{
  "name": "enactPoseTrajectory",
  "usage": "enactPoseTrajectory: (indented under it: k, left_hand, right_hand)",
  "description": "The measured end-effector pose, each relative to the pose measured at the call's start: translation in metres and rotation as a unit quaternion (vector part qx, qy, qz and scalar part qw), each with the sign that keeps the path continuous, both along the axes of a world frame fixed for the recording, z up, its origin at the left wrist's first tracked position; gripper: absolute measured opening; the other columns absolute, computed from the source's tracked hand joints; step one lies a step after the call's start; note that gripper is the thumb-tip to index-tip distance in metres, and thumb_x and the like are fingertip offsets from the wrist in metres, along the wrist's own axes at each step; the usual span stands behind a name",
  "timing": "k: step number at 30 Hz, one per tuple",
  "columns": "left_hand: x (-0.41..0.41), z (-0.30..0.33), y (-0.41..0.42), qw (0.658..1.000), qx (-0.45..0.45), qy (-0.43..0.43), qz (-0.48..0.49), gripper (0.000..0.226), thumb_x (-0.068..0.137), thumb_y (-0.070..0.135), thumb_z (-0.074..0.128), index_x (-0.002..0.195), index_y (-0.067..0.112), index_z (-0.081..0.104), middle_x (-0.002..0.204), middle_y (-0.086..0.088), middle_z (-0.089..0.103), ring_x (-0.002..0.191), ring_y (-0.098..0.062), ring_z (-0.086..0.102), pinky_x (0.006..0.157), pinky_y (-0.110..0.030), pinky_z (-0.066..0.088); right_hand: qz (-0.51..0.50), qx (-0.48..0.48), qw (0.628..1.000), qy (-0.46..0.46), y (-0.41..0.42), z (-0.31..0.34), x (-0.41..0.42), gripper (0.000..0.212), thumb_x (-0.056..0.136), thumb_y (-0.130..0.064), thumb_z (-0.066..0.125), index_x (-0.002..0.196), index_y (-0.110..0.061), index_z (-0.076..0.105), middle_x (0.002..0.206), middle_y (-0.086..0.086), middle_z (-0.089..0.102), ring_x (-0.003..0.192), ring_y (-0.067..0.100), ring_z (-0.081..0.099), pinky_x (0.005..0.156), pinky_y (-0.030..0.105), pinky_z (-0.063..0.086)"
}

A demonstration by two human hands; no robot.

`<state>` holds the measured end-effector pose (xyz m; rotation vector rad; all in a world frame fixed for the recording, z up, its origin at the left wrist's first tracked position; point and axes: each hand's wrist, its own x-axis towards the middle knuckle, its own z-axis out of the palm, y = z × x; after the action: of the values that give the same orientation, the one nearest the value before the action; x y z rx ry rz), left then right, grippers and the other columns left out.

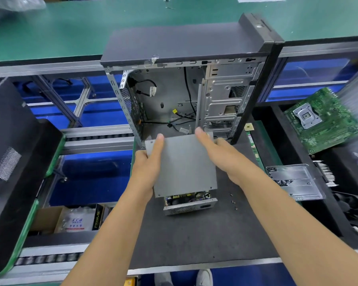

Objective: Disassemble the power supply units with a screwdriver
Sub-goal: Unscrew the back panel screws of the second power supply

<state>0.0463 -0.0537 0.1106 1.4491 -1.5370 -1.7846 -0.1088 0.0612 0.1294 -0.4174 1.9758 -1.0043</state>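
Both your forearms reach forward over the dark desk (194, 240), hands flanking a flat grey cover plate (184, 164). Your left hand (148, 162) grips the plate's left edge, fingers (158, 145) lying straight on its top face and pointing away from you, the thumb hidden beneath; they are clamped on the plate. Your right hand (219, 153) comes in at an angle from the right, its extended fingers resting together on the plate's far right corner; whether it grips the edge or only presses, you cannot tell from here.

The plate sits between your hands, tilted, its near edge raised above the power supply unit (189, 203). That unit lies on the desk just under the plate's near edge, its circuit parts exposed on top, its perforated vent face turned toward you, long axis running left to right. The plate's long axis runs away from you, toward the open computer case (194, 83) standing at the desk's far end. A few small screws (233, 200) lie just right of the unit.
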Motion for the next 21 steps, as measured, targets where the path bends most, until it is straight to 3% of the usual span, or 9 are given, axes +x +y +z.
enactPoseTrajectory:
  k: [2, 4, 7, 8, 11, 13, 15, 19, 21]
  left_hand:
    - [0.001, 0.004, 0.002, 1.0, -0.003, 0.029, 0.003, 0.083, 0.056, 0.102, 0.041, 0.103, 0.034, 0.053, 0.116, 0.01, 0.059, 0.114, -0.017, 0.059, 0.099, -0.041, 0.048]
    - [0.001, 0.007, 0.003, 0.998, -0.01, 0.062, 0.012, 0.07, 0.056, 0.103, 0.033, 0.089, 0.043, 0.046, 0.111, 0.015, 0.054, 0.112, -0.017, 0.057, 0.107, -0.041, 0.04]
    - [0.004, 0.002, 0.005, 0.994, -0.007, 0.113, 0.001, 0.074, 0.068, 0.091, 0.041, 0.11, 0.032, 0.055, 0.126, 0.001, 0.063, 0.118, -0.023, 0.06, 0.107, -0.046, 0.044]
    - [0.005, -0.001, 0.005, 0.993, -0.012, 0.118, -0.005, 0.068, 0.075, 0.082, 0.049, 0.113, 0.026, 0.056, 0.124, -0.004, 0.066, 0.117, -0.026, 0.062, 0.103, -0.046, 0.047]
    - [0.009, -0.015, 0.005, 0.993, -0.076, 0.091, -0.017, 0.01, 0.097, 0.029, 0.061, 0.104, 0.025, 0.055, 0.107, 0.003, 0.073, 0.102, -0.016, 0.068, 0.084, -0.031, 0.052]
    - [0.011, -0.027, 0.007, 0.991, -0.112, 0.067, -0.036, 0.023, 0.097, 0.004, 0.052, 0.104, 0.026, 0.052, 0.107, 0.002, 0.073, 0.095, -0.008, 0.068, 0.072, -0.016, 0.05]
    - [0.01, -0.037, 0.012, 0.989, -0.135, 0.046, -0.047, 0.033, 0.095, -0.003, 0.047, 0.103, 0.029, 0.048, 0.109, -0.001, 0.069, 0.091, -0.004, 0.064, 0.063, -0.008, 0.044]
    - [0.002, -0.054, 0.022, 0.983, -0.163, 0.032, -0.076, 0.035, 0.095, -0.004, 0.044, 0.103, 0.03, 0.042, 0.105, 0.001, 0.061, 0.067, 0.006, 0.055, 0.055, -0.01, 0.042]
    - [-0.002, -0.06, 0.025, 0.983, -0.161, 0.045, -0.079, 0.037, 0.095, -0.005, 0.042, 0.103, 0.031, 0.043, 0.105, 0.006, 0.062, 0.067, 0.007, 0.057, 0.053, -0.011, 0.044]
  right_hand:
    - [0.006, -0.006, 1.0, -0.025, -0.002, 0.002, 0.003, 0.132, 0.038, -0.109, 0.02, 0.151, -0.041, 0.022, 0.149, -0.024, 0.027, 0.133, 0.008, 0.028, 0.105, 0.041, 0.023]
    - [-0.001, -0.029, 0.998, -0.047, -0.003, 0.0, 0.005, 0.134, 0.034, -0.109, 0.013, 0.153, -0.047, 0.008, 0.154, -0.027, 0.014, 0.143, 0.01, 0.016, 0.113, 0.046, 0.016]
    - [-0.016, -0.086, 0.996, -0.034, 0.005, -0.007, 0.006, 0.105, 0.051, -0.103, 0.033, 0.135, -0.039, 0.039, 0.136, -0.027, 0.04, 0.13, 0.008, 0.039, 0.107, 0.038, 0.034]
    - [-0.024, -0.11, 0.993, -0.019, 0.008, -0.011, 0.005, 0.087, 0.061, -0.096, 0.044, 0.124, -0.036, 0.046, 0.129, -0.022, 0.05, 0.124, 0.009, 0.048, 0.102, 0.037, 0.041]
    - [-0.053, -0.141, 0.988, 0.036, 0.016, -0.019, 0.002, 0.046, 0.079, -0.074, 0.057, 0.106, -0.037, 0.055, 0.113, -0.014, 0.063, 0.11, 0.007, 0.058, 0.084, 0.03, 0.046]
    - [-0.064, -0.119, 0.987, 0.082, 0.019, -0.021, 0.002, 0.041, 0.083, -0.069, 0.058, 0.101, -0.033, 0.055, 0.106, -0.014, 0.064, 0.1, 0.002, 0.059, 0.074, 0.025, 0.044]
    - [-0.073, -0.076, 0.985, 0.134, 0.021, -0.022, 0.004, 0.045, 0.083, -0.07, 0.056, 0.099, -0.028, 0.053, 0.101, -0.011, 0.062, 0.09, 0.002, 0.058, 0.065, 0.025, 0.043]
    - [-0.062, 0.015, 0.972, 0.227, 0.028, -0.032, 0.003, 0.045, 0.085, -0.069, 0.051, 0.095, -0.025, 0.045, 0.096, 0.0, 0.057, 0.089, 0.023, 0.057, 0.07, 0.038, 0.049]
    - [-0.081, 0.024, 0.965, 0.25, 0.033, -0.036, -0.001, 0.04, 0.088, -0.064, 0.05, 0.09, -0.024, 0.046, 0.092, 0.002, 0.058, 0.09, 0.027, 0.055, 0.072, 0.04, 0.048]
